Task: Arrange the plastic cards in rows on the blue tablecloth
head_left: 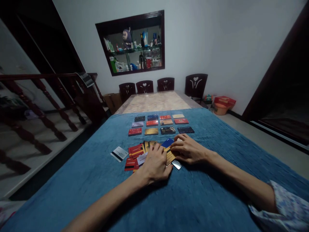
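Centrally, 2 hands [155, 163] [190, 149] curled over loose cards [136, 151], grip unclear, blue cloth [79, 180] wide to both side edges

Dim, cool lighting is recorded, with soft shadow cast on the blue cloth [96, 180] beneath the right forearm [241, 183]. Slight glare is returned by a silver card [177, 165]. Edges are visibly stretched; small print is unresolved.

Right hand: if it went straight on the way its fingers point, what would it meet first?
The right hand would probably meet the gold card right at its fingertips, then the left hand just beyond. Whether the fingers touch that card or sit slightly above it is hard to tell.
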A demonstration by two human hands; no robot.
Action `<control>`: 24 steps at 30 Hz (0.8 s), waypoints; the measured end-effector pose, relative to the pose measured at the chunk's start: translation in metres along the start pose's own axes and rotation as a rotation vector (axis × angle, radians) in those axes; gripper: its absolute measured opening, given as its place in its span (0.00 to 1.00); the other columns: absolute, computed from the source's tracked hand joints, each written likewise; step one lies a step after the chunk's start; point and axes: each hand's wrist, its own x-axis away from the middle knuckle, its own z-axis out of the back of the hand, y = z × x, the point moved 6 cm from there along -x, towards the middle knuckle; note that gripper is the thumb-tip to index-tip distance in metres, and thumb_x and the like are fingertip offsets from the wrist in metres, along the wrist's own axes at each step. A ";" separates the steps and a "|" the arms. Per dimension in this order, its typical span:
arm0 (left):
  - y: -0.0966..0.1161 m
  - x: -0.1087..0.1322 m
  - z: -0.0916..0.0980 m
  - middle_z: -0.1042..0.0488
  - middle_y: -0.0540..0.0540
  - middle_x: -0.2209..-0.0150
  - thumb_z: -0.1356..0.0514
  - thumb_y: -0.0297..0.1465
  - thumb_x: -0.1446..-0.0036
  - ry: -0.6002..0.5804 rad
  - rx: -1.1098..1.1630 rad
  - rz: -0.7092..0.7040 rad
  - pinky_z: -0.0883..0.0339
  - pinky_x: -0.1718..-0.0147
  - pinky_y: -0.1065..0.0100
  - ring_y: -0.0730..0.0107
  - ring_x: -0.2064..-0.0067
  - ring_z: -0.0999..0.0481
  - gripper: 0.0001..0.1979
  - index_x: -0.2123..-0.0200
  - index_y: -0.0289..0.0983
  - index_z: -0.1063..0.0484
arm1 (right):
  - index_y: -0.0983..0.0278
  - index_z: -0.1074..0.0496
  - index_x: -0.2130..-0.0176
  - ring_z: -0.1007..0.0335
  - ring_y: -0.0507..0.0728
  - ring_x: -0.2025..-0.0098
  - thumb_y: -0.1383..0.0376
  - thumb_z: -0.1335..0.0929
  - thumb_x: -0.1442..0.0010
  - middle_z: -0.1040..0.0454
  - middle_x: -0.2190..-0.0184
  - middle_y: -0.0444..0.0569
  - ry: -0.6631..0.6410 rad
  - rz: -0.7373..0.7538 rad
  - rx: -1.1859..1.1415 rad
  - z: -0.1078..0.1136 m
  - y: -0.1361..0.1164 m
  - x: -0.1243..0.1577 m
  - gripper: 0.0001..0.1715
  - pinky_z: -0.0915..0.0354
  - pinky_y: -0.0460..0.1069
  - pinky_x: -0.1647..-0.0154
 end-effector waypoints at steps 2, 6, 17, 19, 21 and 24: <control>0.001 -0.002 -0.001 0.28 0.35 0.56 0.42 0.42 0.42 -0.009 -0.008 0.004 0.39 0.51 0.50 0.49 0.50 0.34 0.17 0.60 0.34 0.26 | 0.63 0.24 0.56 0.40 0.62 0.50 0.59 0.33 0.38 0.22 0.56 0.53 0.000 -0.004 0.015 -0.001 0.002 0.000 0.14 0.45 0.58 0.49; 0.001 -0.003 -0.003 0.28 0.35 0.57 0.42 0.36 0.43 -0.006 0.014 0.046 0.37 0.51 0.52 0.51 0.52 0.34 0.12 0.61 0.34 0.26 | 0.63 0.24 0.55 0.40 0.62 0.52 0.58 0.34 0.37 0.23 0.58 0.54 -0.012 -0.008 0.044 -0.003 0.002 0.000 0.15 0.44 0.58 0.51; -0.003 0.001 0.002 0.26 0.37 0.56 0.43 0.29 0.44 -0.007 0.016 0.080 0.36 0.52 0.53 0.53 0.51 0.32 0.08 0.63 0.35 0.26 | 0.63 0.24 0.57 0.38 0.59 0.57 0.59 0.37 0.32 0.23 0.63 0.52 0.052 0.085 0.166 -0.010 0.001 -0.001 0.15 0.44 0.54 0.56; -0.002 0.000 0.003 0.25 0.37 0.59 0.44 0.28 0.43 0.001 -0.014 0.061 0.37 0.52 0.53 0.53 0.52 0.32 0.08 0.64 0.34 0.25 | 0.63 0.24 0.59 0.37 0.58 0.58 0.59 0.37 0.32 0.23 0.65 0.51 0.094 0.109 0.190 -0.011 0.000 -0.001 0.15 0.44 0.53 0.57; 0.000 0.000 0.003 0.25 0.37 0.60 0.45 0.28 0.42 0.008 -0.049 0.032 0.37 0.52 0.53 0.54 0.53 0.31 0.10 0.64 0.32 0.24 | 0.63 0.24 0.60 0.37 0.57 0.59 0.59 0.37 0.31 0.23 0.66 0.50 0.131 0.125 0.204 -0.011 -0.001 -0.001 0.14 0.43 0.53 0.57; 0.001 0.000 0.001 0.25 0.36 0.61 0.45 0.30 0.40 0.028 -0.095 -0.019 0.38 0.51 0.53 0.53 0.53 0.32 0.11 0.65 0.31 0.23 | 0.62 0.25 0.61 0.36 0.57 0.59 0.60 0.37 0.31 0.23 0.66 0.49 0.161 0.138 0.214 -0.010 -0.002 0.000 0.14 0.42 0.53 0.57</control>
